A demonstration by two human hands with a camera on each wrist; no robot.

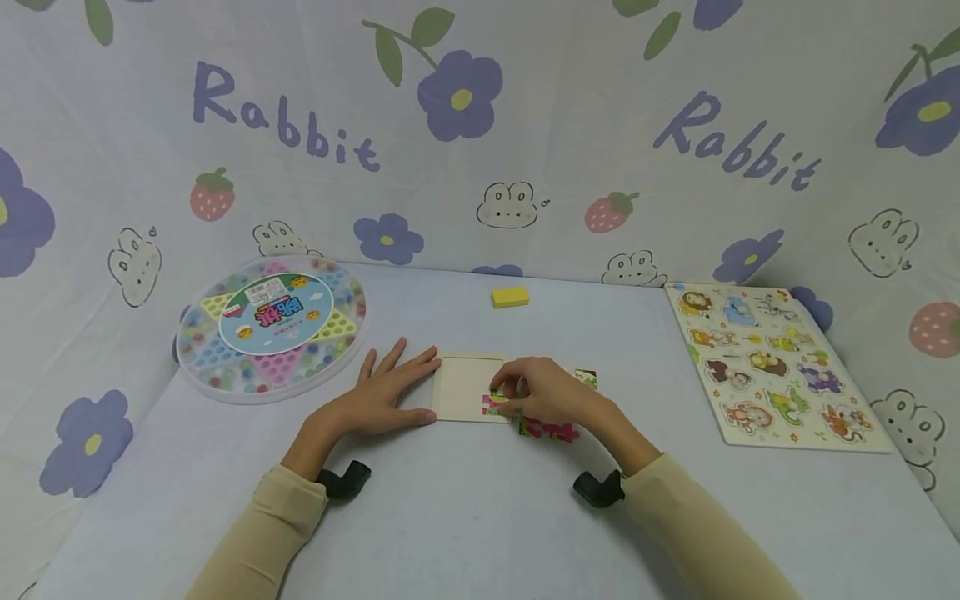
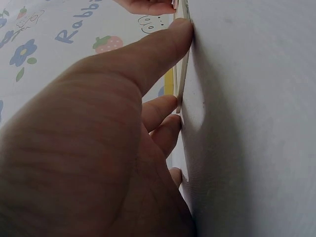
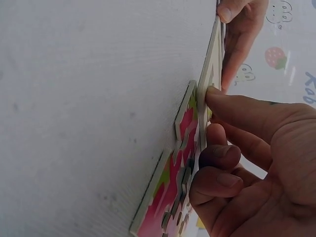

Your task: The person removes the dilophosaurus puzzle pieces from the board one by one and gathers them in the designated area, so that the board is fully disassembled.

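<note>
A shallow pale wooden puzzle tray (image 1: 461, 387) lies mid-table in the head view. My left hand (image 1: 386, 396) is spread beside it, thumb and fingertips touching its left edge; the left wrist view shows the thumb on the tray's thin side (image 2: 182, 69). Over the tray's lower right corner, my right hand (image 1: 551, 392) pinches a pink and green jigsaw piece (image 1: 491, 402) between thumb and curled index finger. Loose pink jigsaw pieces (image 1: 551, 431) lie just right of the tray, partly hidden under that hand. The right wrist view shows several of these pieces (image 3: 153, 212) close to the fingers.
A yellow block (image 1: 510, 297) sits behind the tray. To the left lies a round Chinese checkers board (image 1: 345, 354) in clear wrap. An animal puzzle board (image 1: 806, 442) occupies the right side. Another jigsaw piece (image 1: 587, 378) shows beyond the right wrist. A printed cloth hangs behind the table.
</note>
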